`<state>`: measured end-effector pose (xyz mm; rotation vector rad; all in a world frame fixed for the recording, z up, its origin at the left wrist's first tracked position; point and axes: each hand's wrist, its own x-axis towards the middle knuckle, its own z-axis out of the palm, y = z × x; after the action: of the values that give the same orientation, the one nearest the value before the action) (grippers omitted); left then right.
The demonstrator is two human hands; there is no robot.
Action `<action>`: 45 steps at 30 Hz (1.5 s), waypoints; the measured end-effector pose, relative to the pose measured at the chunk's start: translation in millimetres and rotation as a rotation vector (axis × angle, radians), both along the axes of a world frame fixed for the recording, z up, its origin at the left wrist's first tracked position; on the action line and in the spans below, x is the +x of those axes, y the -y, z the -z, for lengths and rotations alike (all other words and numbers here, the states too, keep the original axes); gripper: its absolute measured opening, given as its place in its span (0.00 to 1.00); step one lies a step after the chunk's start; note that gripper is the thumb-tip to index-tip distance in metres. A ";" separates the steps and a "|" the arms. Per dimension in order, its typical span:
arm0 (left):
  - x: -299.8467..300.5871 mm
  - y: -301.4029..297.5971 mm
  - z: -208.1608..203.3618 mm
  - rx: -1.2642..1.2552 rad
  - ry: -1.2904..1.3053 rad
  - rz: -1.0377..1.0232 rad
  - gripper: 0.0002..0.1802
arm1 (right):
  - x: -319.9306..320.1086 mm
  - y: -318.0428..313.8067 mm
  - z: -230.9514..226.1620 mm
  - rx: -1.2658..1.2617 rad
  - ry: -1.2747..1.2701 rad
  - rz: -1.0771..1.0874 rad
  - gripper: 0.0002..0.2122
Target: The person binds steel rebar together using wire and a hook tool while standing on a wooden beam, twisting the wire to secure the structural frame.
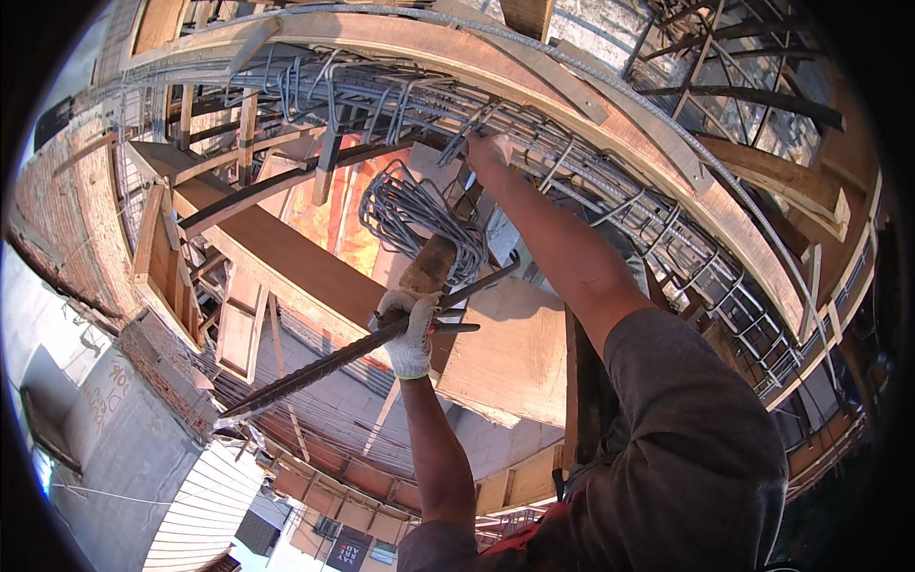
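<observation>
My left hand (410,329), in a white knitted glove, is closed around a long dark ribbed steel bar (319,374) that slants up to the right. A hand tool with two dark handles, like pliers (457,328), sticks out of the same glove; its head is hidden. Farther off, my bare right hand (488,153) is closed on grey steel stirrups (459,138) at the edge of the rebar cage (534,143). Between the hands hangs a loose bundle of bent grey stirrups (410,217), beside a wooden block (429,267).
A curved timber formwork board (457,46) runs along the cage's far side. Planks (276,248) and a plywood sheet (505,353) lie below my arms, with gaps dropping to a lower level. A brick wall (71,200) stands at the left.
</observation>
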<state>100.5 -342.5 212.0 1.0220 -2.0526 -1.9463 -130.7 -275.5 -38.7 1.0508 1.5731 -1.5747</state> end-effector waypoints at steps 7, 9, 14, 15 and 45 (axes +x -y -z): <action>-3.3 22.4 0.6 0.227 0.067 0.040 0.12 | 19.5 -28.4 18.9 0.320 -0.194 -0.282 0.11; -7.7 27.4 2.6 0.232 0.045 0.094 0.12 | 17.0 -39.1 19.3 0.176 -0.082 -0.141 0.11; -4.5 29.1 6.8 0.231 0.059 0.115 0.13 | 11.8 -42.7 0.9 0.110 -0.067 -0.176 0.11; -1.2 29.7 9.5 0.233 0.071 0.109 0.13 | 11.0 -42.3 -2.2 0.099 -0.047 -0.158 0.12; 26.9 19.8 30.2 0.156 0.142 0.046 0.16 | -58.3 63.1 -18.0 0.056 -0.031 -0.159 0.16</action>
<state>127.5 -362.3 181.8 1.1876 -2.0379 -2.1436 -189.0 -338.6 -20.7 0.9111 1.6869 -1.4534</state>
